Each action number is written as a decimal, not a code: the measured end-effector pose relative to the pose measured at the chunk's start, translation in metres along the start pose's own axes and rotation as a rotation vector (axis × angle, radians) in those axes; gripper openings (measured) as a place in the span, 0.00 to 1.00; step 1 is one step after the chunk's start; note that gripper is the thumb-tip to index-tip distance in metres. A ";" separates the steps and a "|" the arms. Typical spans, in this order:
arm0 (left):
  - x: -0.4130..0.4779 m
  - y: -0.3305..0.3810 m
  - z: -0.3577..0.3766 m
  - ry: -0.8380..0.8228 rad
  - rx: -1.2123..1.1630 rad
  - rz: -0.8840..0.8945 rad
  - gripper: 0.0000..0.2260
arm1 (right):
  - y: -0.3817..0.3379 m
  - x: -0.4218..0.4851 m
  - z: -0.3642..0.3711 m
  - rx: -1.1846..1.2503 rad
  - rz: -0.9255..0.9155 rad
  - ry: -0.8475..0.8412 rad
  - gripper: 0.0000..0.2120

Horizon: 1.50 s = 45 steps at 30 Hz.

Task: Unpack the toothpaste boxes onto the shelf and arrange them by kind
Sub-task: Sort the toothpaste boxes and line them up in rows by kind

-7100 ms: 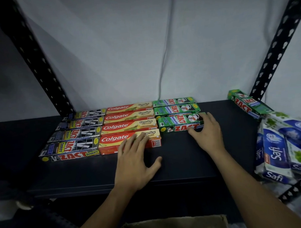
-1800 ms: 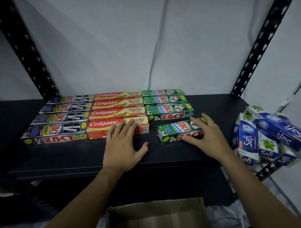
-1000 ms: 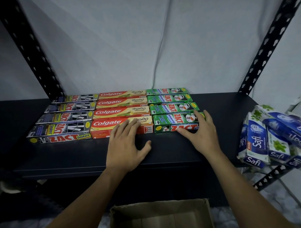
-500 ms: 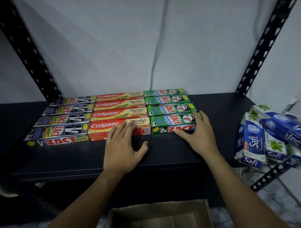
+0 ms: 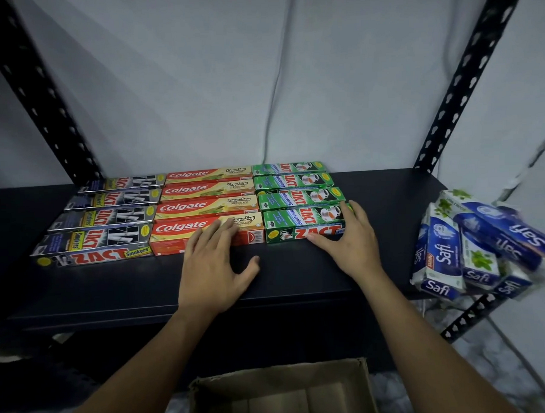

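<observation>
Toothpaste boxes (image 5: 184,206): three sorted rows on the shelf (image 5: 298,276).
Left hand (image 5: 213,267): our flat fingers rest on the front Colgate box (image 5: 179,231).
Right hand (image 5: 351,243): spread, we press the front green box (image 5: 296,221) at its right end.
Room: Safi packs (image 5: 470,252) lie well right.

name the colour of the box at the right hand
The box is green with red lettering; head view.

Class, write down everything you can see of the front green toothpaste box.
The front green box is a long closed cardboard carton lying flat on the dark shelf, foremost of four alike. Red ZACT lettering marks its front; its top shows Whitening and a cup. A red box lies at its left end; the right hand touches its right end and front.
</observation>
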<state>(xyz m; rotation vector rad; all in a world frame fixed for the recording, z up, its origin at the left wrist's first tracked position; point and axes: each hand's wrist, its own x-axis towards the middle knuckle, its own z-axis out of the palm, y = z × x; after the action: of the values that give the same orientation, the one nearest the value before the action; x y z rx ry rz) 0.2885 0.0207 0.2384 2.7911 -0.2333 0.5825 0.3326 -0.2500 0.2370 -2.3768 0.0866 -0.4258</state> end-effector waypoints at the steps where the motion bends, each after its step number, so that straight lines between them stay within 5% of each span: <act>1: 0.000 0.000 0.000 0.000 -0.001 0.001 0.35 | 0.000 0.000 0.000 0.004 0.004 -0.003 0.47; 9: 0.000 -0.001 -0.002 -0.013 0.000 0.012 0.36 | -0.009 -0.009 -0.004 0.032 0.010 0.008 0.47; 15: -0.001 0.003 -0.006 -0.019 0.042 0.087 0.33 | -0.023 -0.050 -0.036 0.092 -0.088 0.088 0.38; 21: -0.018 0.020 -0.007 0.056 0.023 0.311 0.28 | -0.014 -0.068 -0.121 -0.045 -0.218 0.181 0.27; 26: -0.042 0.090 0.013 0.032 -0.169 0.411 0.27 | 0.036 -0.067 -0.192 -0.271 -0.073 0.356 0.24; 30: -0.038 0.165 0.026 -0.054 -0.308 0.398 0.29 | 0.074 -0.071 -0.220 -0.361 0.139 0.321 0.30; 37: -0.016 0.275 0.046 -0.191 -0.475 0.215 0.37 | 0.105 -0.071 -0.218 -0.372 0.225 0.249 0.33; 45: -0.006 0.293 0.063 -0.150 -0.500 0.085 0.23 | 0.112 -0.067 -0.217 -0.275 0.208 0.261 0.28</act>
<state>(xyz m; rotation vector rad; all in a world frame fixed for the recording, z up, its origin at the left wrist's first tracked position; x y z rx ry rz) 0.2441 -0.2753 0.2507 2.3456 -0.4612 0.2804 0.2048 -0.4613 0.2949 -2.5309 0.5384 -0.6561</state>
